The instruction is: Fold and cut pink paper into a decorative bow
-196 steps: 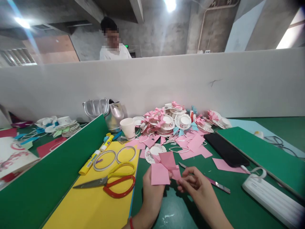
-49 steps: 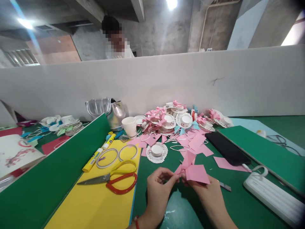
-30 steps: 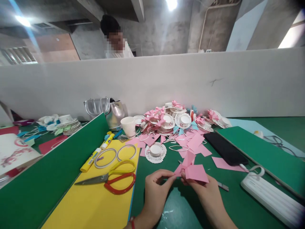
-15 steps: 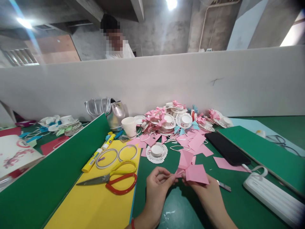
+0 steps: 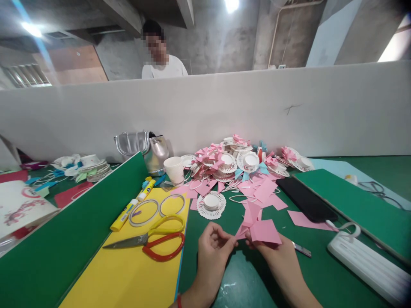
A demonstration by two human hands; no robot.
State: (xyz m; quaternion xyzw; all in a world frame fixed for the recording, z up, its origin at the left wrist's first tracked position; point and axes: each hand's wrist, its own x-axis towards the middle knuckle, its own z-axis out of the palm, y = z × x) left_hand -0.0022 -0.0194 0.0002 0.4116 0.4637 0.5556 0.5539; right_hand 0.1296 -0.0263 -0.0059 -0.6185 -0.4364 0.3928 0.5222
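A folded pink paper piece hovers just above the green table in front of me. My left hand pinches its left tip between thumb and fingers. Under its right side, my right hand grips it, mostly covered by the paper flap. Just beyond lies a white lace paper plate with a small cup at its centre.
Red-and-yellow scissors, two tape rings and glue sticks lie on a yellow sheet. A pile of pink paper decorations, paper cup, silver bag, black phone, white power bank. A person stands behind the white partition.
The pink paper has been turned from my left hand's side to the right; both hands keep working its centre. The person behind the partition shifted slightly right.
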